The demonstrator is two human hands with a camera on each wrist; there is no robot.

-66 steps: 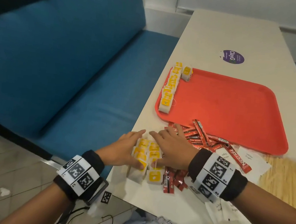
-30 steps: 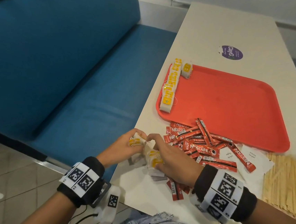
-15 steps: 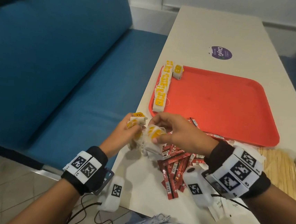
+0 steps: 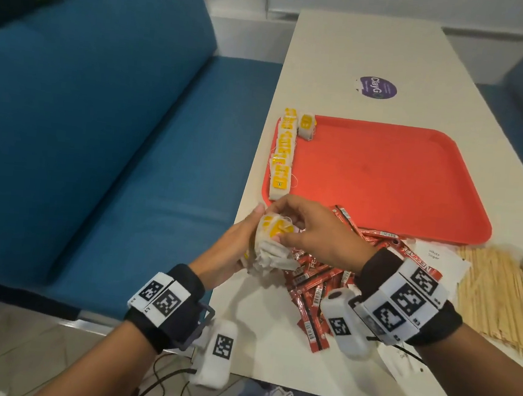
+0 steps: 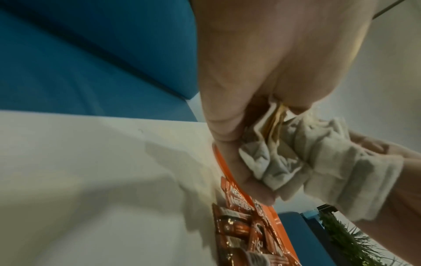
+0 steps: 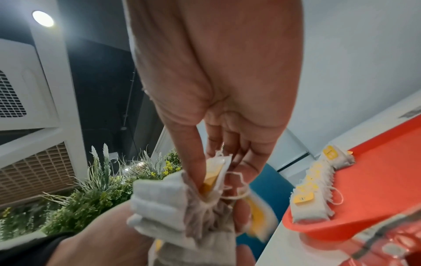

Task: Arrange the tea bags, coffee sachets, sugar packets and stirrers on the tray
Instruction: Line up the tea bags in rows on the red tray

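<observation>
Tea bags (image 4: pixel 270 246) were the step in hand: from the head view I had a loose bundle of them lifted off the table (image 4: pixel 348 46), just short of the tray's (image 4: pixel 383 177) near left corner. My left hand (image 4: pixel 233 249) cupped the bundle from below, fingers curled round it, and my right hand (image 4: pixel 311 231) pinched its yellow tags from above. 1 row of tea bags (image 4: pixel 283 155) already lay along the tray's left edge. Coffee sachets (image 4: pixel 316 276), sugar packets (image 4: pixel 439 263) and stirrers (image 4: pixel 500 291) sat off the tray, to my right.

Left wrist view: fingers (image 5: pixel 230 126) wrapped the crumpled bags (image 5: pixel 307 158), sachets (image 5: pixel 239 225) below.

Right wrist view: thumb and fingertips (image 6: pixel 193 158) nipped 1 tag (image 6: pixel 212 176) amid tangled strings.

Next, I judged, 1 bag had to be teased free without snagging and set beside the row.
</observation>
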